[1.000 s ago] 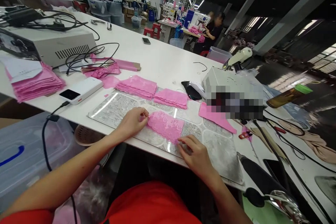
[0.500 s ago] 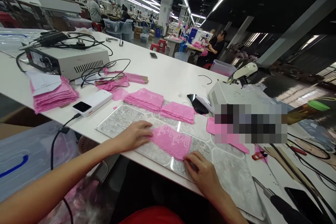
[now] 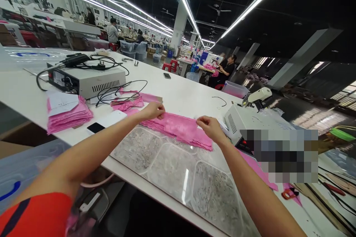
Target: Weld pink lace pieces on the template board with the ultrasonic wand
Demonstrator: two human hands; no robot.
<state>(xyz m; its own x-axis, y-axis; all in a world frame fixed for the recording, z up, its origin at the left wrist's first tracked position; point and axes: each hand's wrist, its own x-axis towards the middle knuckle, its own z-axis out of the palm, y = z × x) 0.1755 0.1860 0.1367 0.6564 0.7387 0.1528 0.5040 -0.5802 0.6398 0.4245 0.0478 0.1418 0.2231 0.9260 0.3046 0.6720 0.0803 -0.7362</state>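
Observation:
A thin pink lace fabric piece [image 3: 180, 124] is stretched between my two hands, above two low stacks of pink fabric. My left hand [image 3: 155, 111] is closed in a pinch at its left end. At the other end, the fingertips of my right hand [image 3: 210, 127] pinch its upper corner. Under the piece, the right pink fabric stack [image 3: 204, 143] shows its layered edge. The left pink fabric stack [image 3: 151, 124] is partly covered by my left hand and the piece. Both lie at the far edge of a grey marbled board [image 3: 172, 170].
To the left stand a grey control box [image 3: 102, 81] with black cables and a paper-topped pink fabric pile [image 3: 68, 114]. A white power bank [image 3: 111, 118] lies by my left forearm. Another machine box [image 3: 236, 118] stands right, near flat pink fabric [image 3: 261, 172] and orange-handled snips [image 3: 289, 192].
Both hands have moved away from me, lifting the lace piece off the near part of the board to over the stacks. The view has tilted up.

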